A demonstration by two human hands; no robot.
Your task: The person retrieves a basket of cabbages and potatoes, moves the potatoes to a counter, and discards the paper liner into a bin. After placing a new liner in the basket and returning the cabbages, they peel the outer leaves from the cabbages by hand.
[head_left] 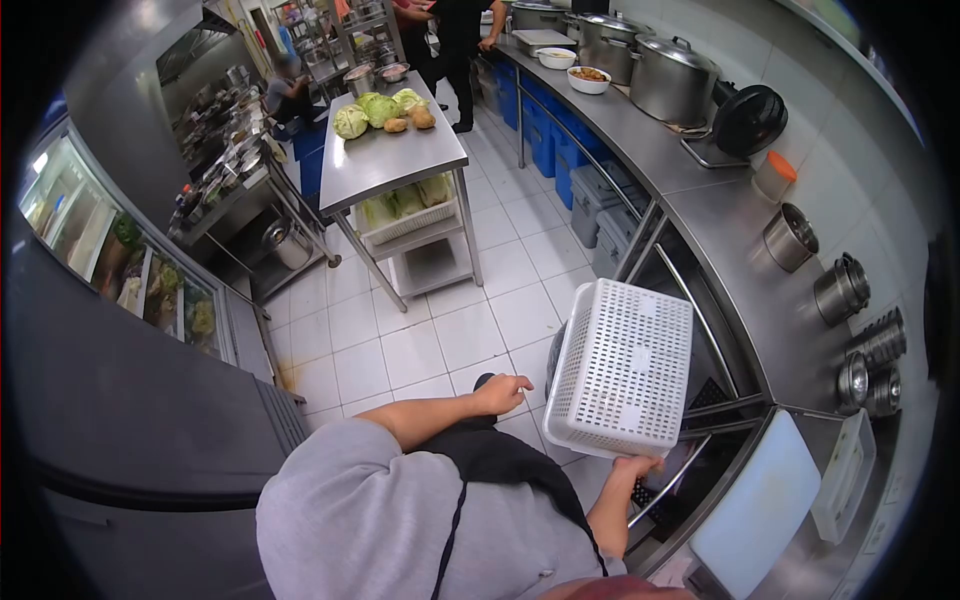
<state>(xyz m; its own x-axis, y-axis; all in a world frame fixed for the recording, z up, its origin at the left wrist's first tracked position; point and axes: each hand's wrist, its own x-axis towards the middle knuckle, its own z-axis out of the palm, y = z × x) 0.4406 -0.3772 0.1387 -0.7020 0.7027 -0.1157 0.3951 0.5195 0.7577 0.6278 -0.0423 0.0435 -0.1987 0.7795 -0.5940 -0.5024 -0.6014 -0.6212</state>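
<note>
A white perforated plastic basket [630, 365] is in front of me, to the right, with its slotted base facing up towards me. A pale rim shows along its left and lower edges; what lies beneath is mostly hidden. My right hand [637, 465] grips the basket at its near lower corner, some fingers hidden by the rim. Short of the basket's left side, my left hand [503, 394] is in the air with the fingers loosely bent and apart. Nothing is in it.
A steel counter [700, 215] runs along the right, bearing a large pot [672, 82] and a blue cutting board [757, 505]. Ahead, a steel table [385, 170] carries cabbages [380, 110]. A glass-door fridge [130, 260] stands left. Co-workers [455, 50] stand at the back.
</note>
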